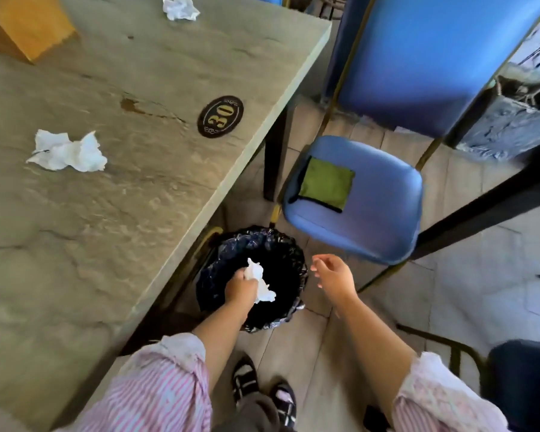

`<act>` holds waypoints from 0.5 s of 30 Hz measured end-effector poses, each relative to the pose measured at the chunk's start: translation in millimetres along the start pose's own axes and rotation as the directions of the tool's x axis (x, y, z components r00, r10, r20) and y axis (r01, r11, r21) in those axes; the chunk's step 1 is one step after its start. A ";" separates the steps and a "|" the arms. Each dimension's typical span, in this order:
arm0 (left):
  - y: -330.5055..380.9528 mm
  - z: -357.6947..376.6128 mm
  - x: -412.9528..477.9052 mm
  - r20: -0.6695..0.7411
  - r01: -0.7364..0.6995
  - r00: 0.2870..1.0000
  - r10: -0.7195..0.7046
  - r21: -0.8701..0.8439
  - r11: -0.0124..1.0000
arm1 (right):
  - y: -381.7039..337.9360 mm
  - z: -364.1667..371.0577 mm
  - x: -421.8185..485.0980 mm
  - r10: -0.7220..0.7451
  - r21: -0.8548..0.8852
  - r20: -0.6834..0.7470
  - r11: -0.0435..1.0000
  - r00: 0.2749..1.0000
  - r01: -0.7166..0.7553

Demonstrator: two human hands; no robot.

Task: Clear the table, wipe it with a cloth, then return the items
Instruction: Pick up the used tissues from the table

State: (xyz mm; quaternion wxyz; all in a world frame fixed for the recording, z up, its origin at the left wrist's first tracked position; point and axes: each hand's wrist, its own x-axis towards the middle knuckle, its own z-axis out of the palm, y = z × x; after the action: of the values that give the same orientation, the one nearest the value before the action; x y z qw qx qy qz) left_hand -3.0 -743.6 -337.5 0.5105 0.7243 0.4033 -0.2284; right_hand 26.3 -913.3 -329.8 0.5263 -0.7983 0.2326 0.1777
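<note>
Head view: left hand [241,286] grips a crumpled white tissue wad [260,282] over the black-bag-lined round bin [281,244] on the floor beside the grey stone-look table [113,188]. Right hand [334,273] hangs beside the bin, fingers loosely curled, holding nothing. Two more crumpled white tissues on the tabletop: one near [67,152], one at the far edge [181,7]. Folded green cloth [325,183] lies on the blue padded chair seat [371,219]. Orange-brown box [25,26] at the table's far left, oval black "30" plaque [220,116] near the table edge.

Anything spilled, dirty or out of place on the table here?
Yes. A brown spill stain marks the table beside the number plaque; a near tissue and a far tissue lie crumpled on it.
</note>
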 end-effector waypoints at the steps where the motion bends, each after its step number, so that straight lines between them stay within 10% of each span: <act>1: -5.4 6.4 15.9 -0.007 0.001 1.000 -0.001 -0.017 1.000 | 8.7 8.0 14.1 0.004 0.006 0.006 1.000 1.000 -0.004; 15: -0.7 8.2 46.4 0.049 -0.036 0.998 0.033 0.069 0.997 | 15.8 37.6 44.2 0.023 0.047 0.062 0.999 0.998 -0.026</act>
State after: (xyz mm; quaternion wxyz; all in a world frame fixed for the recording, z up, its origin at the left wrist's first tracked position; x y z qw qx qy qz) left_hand 23.6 -734.8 -375.4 0.4983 0.7429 0.3702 -0.2506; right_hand 52.6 -892.1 -379.6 0.5499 -0.7767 0.2304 0.2032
